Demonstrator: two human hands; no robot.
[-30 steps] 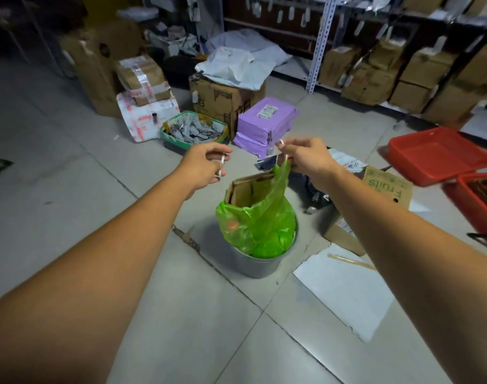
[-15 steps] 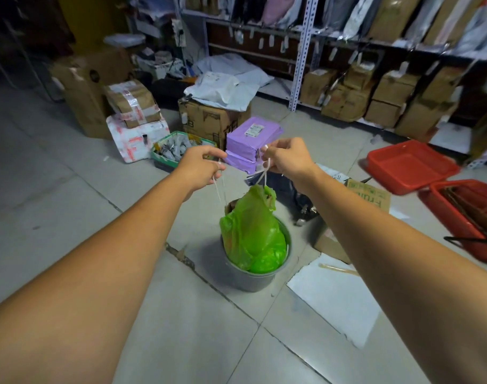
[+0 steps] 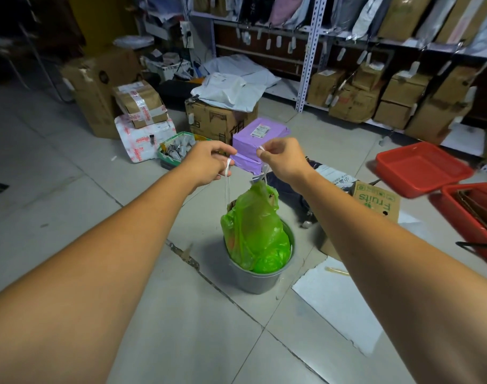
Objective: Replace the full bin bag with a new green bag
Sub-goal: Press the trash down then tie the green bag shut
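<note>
A full green bin bag (image 3: 255, 231) stands in a grey bin (image 3: 257, 279) on the tiled floor, its mouth gathered into a peak. Brown cardboard shows through the plastic near the top. Two white drawstrings (image 3: 227, 180) rise from the bag's neck. My left hand (image 3: 209, 162) pinches one drawstring, looped around its fingers, above and left of the bag. My right hand (image 3: 282, 159) pinches the other drawstring just above the bag's peak. Both strings are taut. No fresh green bag is in view.
A purple parcel (image 3: 257, 144) lies behind my hands. A "Fruits" cardboard box (image 3: 375, 199) and white sheet (image 3: 339, 303) sit right of the bin. Red trays (image 3: 422, 167) stand at far right, a green basket (image 3: 176, 149) at left. Boxes and shelving fill the back.
The bag's open mouth has been drawn closed into a peak. Both hands have risen with the drawstrings, and the bag stands taller in the bin.
</note>
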